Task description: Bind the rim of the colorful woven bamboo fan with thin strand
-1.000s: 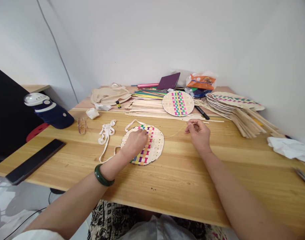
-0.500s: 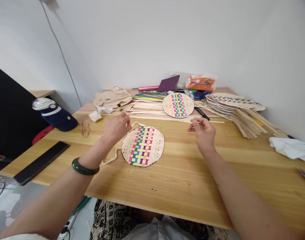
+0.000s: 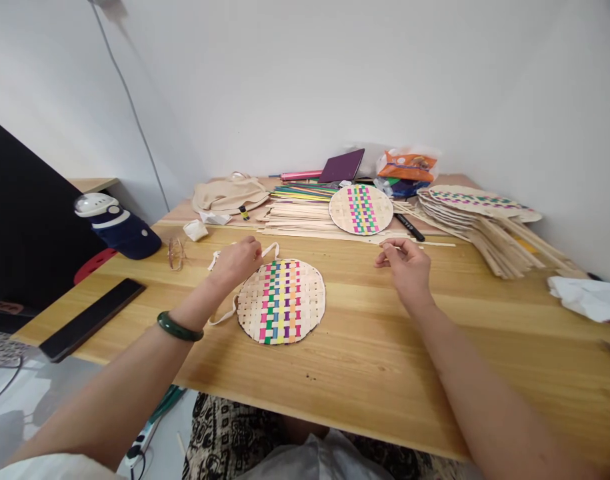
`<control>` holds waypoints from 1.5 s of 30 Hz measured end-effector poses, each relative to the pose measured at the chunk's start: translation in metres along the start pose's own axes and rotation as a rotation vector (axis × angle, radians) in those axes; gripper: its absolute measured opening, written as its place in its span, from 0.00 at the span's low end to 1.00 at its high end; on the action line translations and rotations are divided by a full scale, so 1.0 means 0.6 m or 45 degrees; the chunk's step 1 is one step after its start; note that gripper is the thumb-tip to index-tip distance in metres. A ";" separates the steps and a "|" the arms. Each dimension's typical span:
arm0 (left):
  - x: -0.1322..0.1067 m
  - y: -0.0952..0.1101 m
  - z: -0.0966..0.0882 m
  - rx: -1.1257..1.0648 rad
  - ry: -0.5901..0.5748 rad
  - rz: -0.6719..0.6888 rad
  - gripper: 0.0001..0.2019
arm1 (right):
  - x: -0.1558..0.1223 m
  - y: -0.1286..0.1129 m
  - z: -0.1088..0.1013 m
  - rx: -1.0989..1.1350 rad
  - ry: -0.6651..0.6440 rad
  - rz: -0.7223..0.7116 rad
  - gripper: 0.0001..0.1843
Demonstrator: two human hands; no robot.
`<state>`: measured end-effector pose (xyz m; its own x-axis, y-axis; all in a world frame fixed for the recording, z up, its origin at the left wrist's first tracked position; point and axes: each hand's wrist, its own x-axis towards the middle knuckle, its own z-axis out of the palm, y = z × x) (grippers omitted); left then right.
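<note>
A round woven panel with bright coloured strips down its middle lies flat on the wooden table. Along its left edge runs a narrow cream ribbon, part of it hanging loose in a loop. At the panel's upper left, my left hand is closed in a pinch on the ribbon; a short loop of it shows right of the fingers. My right hand is raised well to the right, thumb and fingertips pressed together. Whatever they hold, if anything, is too thin to make out.
Behind lie a second woven disc, flat wooden strips and a black marker. Stacked woven fans stand at the right. Glasses, a dark phone-like slab and a blue bottle are at the left.
The woven panel has turned slightly and come a little nearer. My left hand has lowered slightly at its edge, with the ribbon still pinched. My right hand has barely moved.
</note>
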<state>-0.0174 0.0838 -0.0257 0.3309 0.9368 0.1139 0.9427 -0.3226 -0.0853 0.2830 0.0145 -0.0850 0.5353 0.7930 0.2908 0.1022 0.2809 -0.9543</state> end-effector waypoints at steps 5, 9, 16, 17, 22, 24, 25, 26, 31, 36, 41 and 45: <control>-0.011 -0.014 0.032 -0.063 0.055 -0.134 0.09 | -0.008 0.003 0.007 -0.019 -0.104 0.049 0.12; -0.026 -0.027 0.028 -0.102 0.117 -0.276 0.09 | -0.023 0.003 0.020 -0.027 -0.243 0.081 0.13; -0.043 -0.045 0.041 -0.111 0.131 -0.392 0.11 | -0.038 0.006 0.033 -0.014 -0.389 0.119 0.15; -0.044 -0.046 0.045 -0.105 0.126 -0.396 0.11 | -0.038 0.006 0.032 -0.010 -0.391 0.122 0.15; -0.051 -0.047 0.047 -0.033 0.087 -0.410 0.14 | -0.033 0.007 0.029 0.002 -0.375 0.138 0.17; -0.054 -0.046 0.044 -0.001 0.051 -0.402 0.15 | -0.035 0.007 0.031 0.001 -0.399 0.153 0.18; -0.055 -0.046 0.042 0.014 0.029 -0.396 0.15 | -0.038 0.006 0.033 -0.002 -0.418 0.162 0.17; -0.056 -0.046 0.042 0.028 0.007 -0.389 0.15 | -0.040 0.006 0.035 -0.005 -0.439 0.171 0.17; -0.056 -0.052 0.040 0.088 -0.084 -0.346 0.16 | -0.047 0.005 0.039 -0.031 -0.489 0.203 0.16; -0.059 -0.059 0.036 0.121 -0.157 -0.276 0.16 | -0.041 0.012 0.034 -0.061 -0.471 0.221 0.16; -0.065 -0.070 0.033 0.135 -0.224 -0.206 0.17 | -0.040 0.017 0.033 -0.077 -0.465 0.238 0.16; -0.062 -0.077 0.037 0.140 -0.248 -0.187 0.16 | -0.041 0.018 0.034 -0.087 -0.475 0.253 0.16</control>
<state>-0.0743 0.0671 -0.0479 0.1663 0.9843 -0.0587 0.9661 -0.1746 -0.1904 0.2540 0.0088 -0.1010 0.2117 0.9728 0.0941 0.0895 0.0765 -0.9930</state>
